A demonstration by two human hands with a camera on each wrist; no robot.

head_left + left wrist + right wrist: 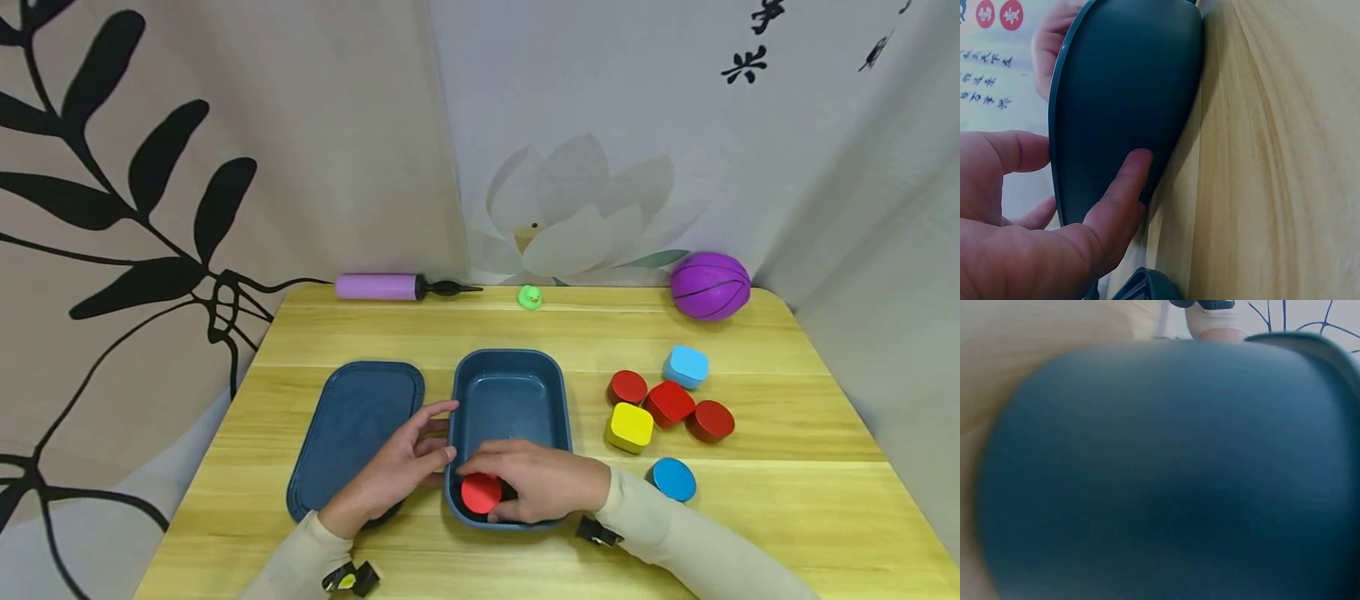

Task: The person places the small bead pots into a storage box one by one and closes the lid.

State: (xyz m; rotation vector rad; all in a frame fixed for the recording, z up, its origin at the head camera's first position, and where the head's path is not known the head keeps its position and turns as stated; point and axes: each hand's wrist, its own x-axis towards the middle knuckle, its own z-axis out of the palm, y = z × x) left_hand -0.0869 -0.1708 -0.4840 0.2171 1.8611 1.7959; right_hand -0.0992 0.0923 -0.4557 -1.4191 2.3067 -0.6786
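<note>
A dark blue rectangular container stands on the table, with its matching lid lying flat to the left. Inside the container's near end, my right hand pinches a round red block between fingers and thumb. Against the outside of the left wall rests my left hand, its fingers fairly straight; the left wrist view shows its fingertips on the container's outer wall. In the right wrist view the container wall fills most of the picture and hides the right hand.
To the right lie a yellow block, several red blocks, a light blue block and a round blue block. Along the back edge are a purple pump, a green duck and a purple ball.
</note>
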